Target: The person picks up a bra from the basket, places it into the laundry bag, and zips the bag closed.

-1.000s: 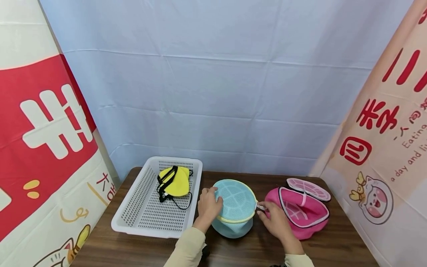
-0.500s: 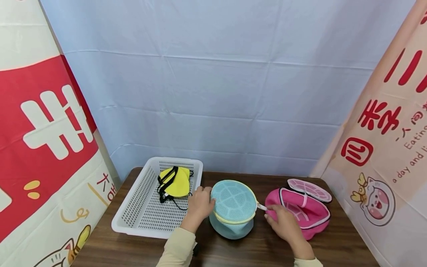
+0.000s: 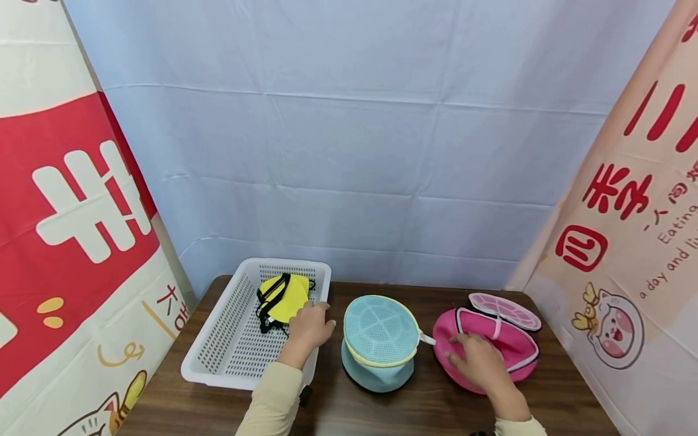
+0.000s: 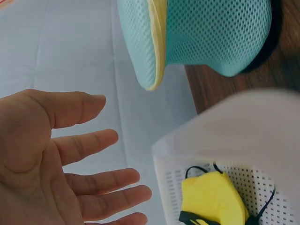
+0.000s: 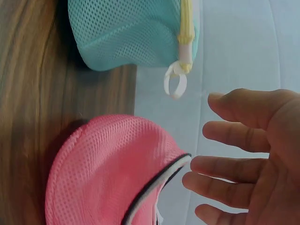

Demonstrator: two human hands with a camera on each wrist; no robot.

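A light-blue mesh laundry bag [image 3: 380, 330] with yellow trim stands on the table, its round top closed and a white loop [image 5: 175, 80] sticking out from its side. To its left my left hand [image 3: 311, 327] hovers over the basket's right rim with nothing in it; the left wrist view shows its fingers [image 4: 101, 180] spread. A yellow cup-shaped garment [image 3: 291, 297] with black straps lies in the white basket [image 3: 212, 383], just beyond that hand. My right hand [image 3: 480, 360], fingers relaxed and holding nothing, is over the front of a pink mesh laundry bag [image 3: 452, 375] whose mouth gapes.
Behind the pink bag, its light-pink lid [image 3: 507, 310] is folded back. The brown wooden table [image 3: 360, 418] backs onto a pale blue cloth [image 3: 349, 181]. Printed cloths hang at the left and right sides.
My left hand has left the blue bag and moved left to the basket. My right hand has let go of the white loop and moved right over the pink bag.
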